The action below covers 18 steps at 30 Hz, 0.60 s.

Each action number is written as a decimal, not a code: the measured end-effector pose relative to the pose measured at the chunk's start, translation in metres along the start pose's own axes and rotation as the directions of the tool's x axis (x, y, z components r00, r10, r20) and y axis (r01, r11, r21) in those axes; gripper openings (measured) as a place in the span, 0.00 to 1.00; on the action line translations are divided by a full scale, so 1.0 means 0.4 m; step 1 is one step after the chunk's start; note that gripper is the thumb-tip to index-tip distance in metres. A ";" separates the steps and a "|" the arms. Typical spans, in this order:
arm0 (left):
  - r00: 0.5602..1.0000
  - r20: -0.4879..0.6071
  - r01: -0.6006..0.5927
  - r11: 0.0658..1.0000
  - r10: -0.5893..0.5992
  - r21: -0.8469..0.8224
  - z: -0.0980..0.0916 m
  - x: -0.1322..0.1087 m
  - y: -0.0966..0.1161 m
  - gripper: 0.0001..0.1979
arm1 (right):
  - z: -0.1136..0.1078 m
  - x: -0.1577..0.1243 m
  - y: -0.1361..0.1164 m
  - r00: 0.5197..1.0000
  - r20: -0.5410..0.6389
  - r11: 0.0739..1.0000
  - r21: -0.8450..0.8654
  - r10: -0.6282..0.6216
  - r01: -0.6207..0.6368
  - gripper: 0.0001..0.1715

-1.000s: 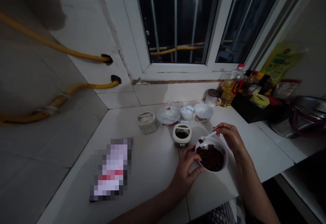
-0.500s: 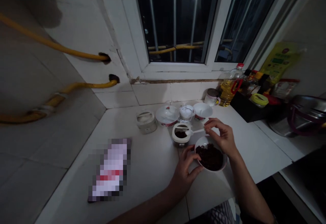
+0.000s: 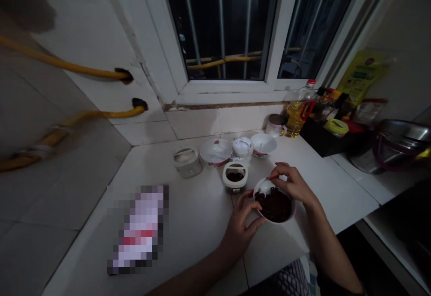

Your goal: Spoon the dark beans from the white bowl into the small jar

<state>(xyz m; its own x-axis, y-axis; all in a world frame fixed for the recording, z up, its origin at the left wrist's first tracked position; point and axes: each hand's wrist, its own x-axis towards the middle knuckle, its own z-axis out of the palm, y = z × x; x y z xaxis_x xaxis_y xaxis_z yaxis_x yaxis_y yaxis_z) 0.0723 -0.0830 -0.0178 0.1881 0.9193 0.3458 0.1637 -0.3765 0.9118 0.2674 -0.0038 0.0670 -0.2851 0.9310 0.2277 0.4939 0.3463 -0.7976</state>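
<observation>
My left hand grips the left side of a white bowl, thumb near the front rim and fingers along its side. Dark reddish-brown stuff fills much of the bowl; what it is I cannot tell. Over the bowl's far rim, my right hand pinches the handle of a white spoon, whose head is down in the bowl at the edge of the dark stuff. Just beyond my left hand stands a small container with a white rim, dark contents inside.
A lidded container, a shallow bowl, a jar of white stuff and another bowl line the back. Right of them are a mug, an oil bottle and a metal pot. A pixelated object lies left.
My right hand has brought the spoon from the small container's opening into the bowl. My left hand keeps its hold on the bowl. The view has shifted slightly.
</observation>
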 end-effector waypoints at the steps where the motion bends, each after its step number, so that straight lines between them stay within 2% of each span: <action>1: 1.000 -0.003 -0.004 1.000 0.004 0.003 0.000 0.000 -0.001 0.04 | 0.000 0.002 0.000 0.999 -0.006 0.999 0.037 0.033 -0.033 0.05; 5: 1.000 0.004 -0.025 1.000 0.025 0.012 0.000 0.000 -0.004 0.04 | -0.016 0.010 0.011 0.977 -0.022 0.943 0.270 0.211 -0.197 0.03; 8: 1.000 -0.005 -0.028 0.999 0.028 0.017 0.000 0.000 -0.006 0.05 | -0.029 0.017 0.022 0.959 -0.019 0.877 0.410 0.284 -0.252 0.03; 12: 0.999 -0.015 -0.029 0.999 0.029 0.017 -0.001 -0.001 -0.006 0.05 | -0.032 0.024 0.028 0.951 -0.057 0.859 0.449 0.304 -0.248 0.03; 18: 1.000 0.008 -0.019 1.000 0.019 0.025 -0.006 0.000 -0.006 0.05 | -0.025 0.025 0.032 0.943 -0.037 0.843 0.460 0.331 -0.278 0.03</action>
<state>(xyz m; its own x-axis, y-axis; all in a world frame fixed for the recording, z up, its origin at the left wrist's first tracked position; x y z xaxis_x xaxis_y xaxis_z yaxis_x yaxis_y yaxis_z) 0.0698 -0.0818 -0.0194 0.1986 0.9111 0.3613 0.1843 -0.3968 0.8992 0.2792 0.0113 0.0649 -0.0750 0.9968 -0.0289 0.1180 -0.0200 -0.9928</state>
